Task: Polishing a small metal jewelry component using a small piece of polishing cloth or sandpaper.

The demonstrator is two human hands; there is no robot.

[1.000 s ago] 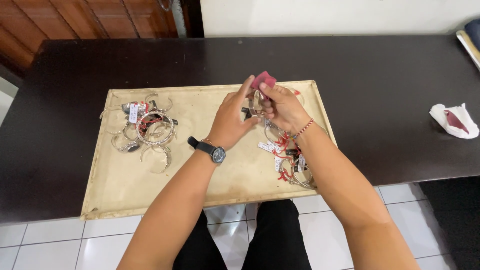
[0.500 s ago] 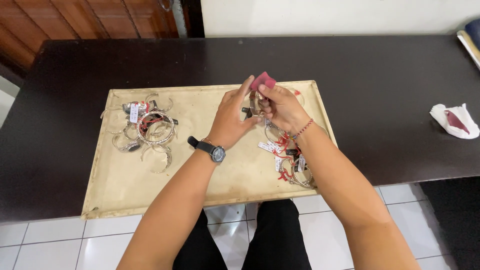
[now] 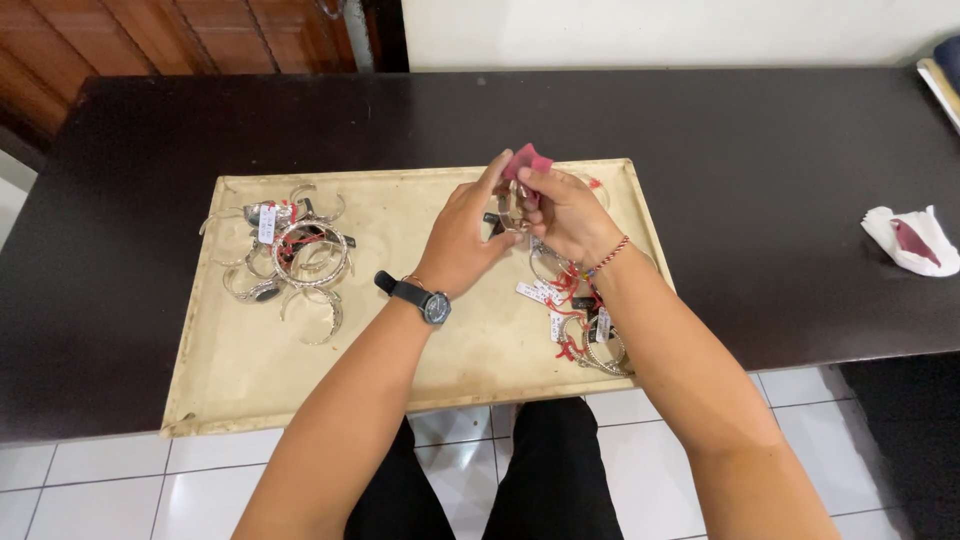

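Head view: almost nothing has shifted over the last second, and both hands stay raised over the upper middle of the beige tray point(image 3: 250, 400) on the dark surface point(image 3: 760, 150). The left hand point(image 3: 462, 240), a black watch at its wrist, steadies a small silver bracelet point(image 3: 512, 215) between its fingers, while the right hand point(image 3: 565, 215) pinches a folded red cloth point(image 3: 527, 160) against it. The unchanged grip suggests the rubbing carries on. Tagged bracelets lie heaped at left point(image 3: 295, 255) and lower right point(image 3: 585, 320); crumpled white tissue point(image 3: 915, 240) sits at far right.

Shiny metal bangles point(image 3: 310, 262), matt cloth-lined tray point(image 3: 300, 380), glossy dark wood table point(image 3: 750, 150).
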